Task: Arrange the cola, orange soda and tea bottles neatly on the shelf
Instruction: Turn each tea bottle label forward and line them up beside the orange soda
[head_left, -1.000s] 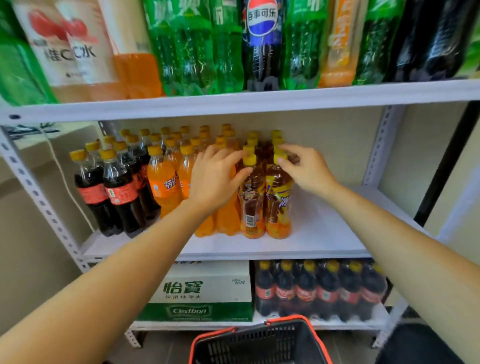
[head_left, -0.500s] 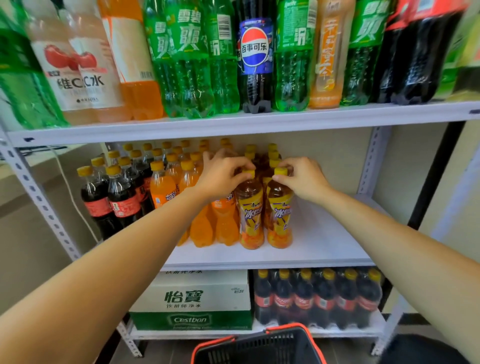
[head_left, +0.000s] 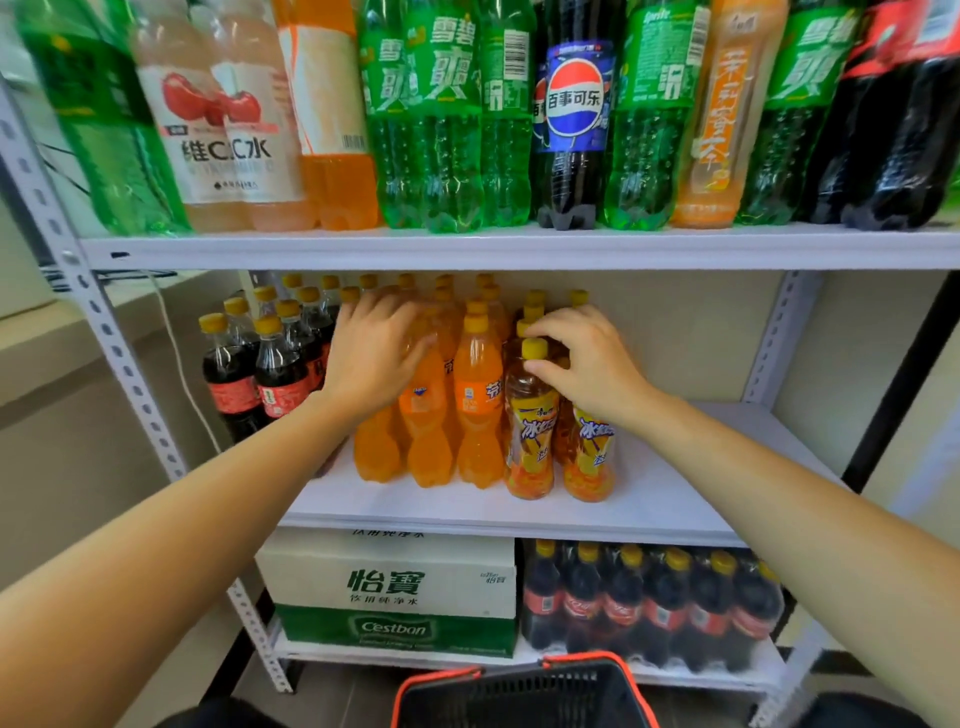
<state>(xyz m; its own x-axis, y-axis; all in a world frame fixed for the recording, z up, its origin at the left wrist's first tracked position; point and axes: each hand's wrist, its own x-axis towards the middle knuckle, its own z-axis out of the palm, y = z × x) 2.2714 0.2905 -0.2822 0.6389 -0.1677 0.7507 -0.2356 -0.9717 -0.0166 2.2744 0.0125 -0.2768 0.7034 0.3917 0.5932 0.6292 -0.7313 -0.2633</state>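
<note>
On the middle shelf (head_left: 675, 499) stand three groups of yellow-capped bottles. Cola bottles (head_left: 260, 379) are at the left, orange soda bottles (head_left: 475, 405) in the middle, tea bottles (head_left: 530, 436) with yellow labels at the right. My left hand (head_left: 374, 353) rests with spread fingers on the tops of the orange soda bottles. My right hand (head_left: 587, 364) pinches the neck of the front tea bottle, just below its cap. A second front tea bottle (head_left: 589, 457) stands under my right wrist.
Large green, orange and dark bottles (head_left: 452, 119) fill the upper shelf. Below are a water carton (head_left: 389, 587) and a shrink-wrapped cola pack (head_left: 649, 603). A black basket with an orange rim (head_left: 519, 691) sits at the bottom. The right part of the middle shelf is bare white.
My left hand has moved left from the tea bottle caps onto the orange soda tops. My right hand has shifted its grip to the front tea bottle. The camera has tilted up slightly.
</note>
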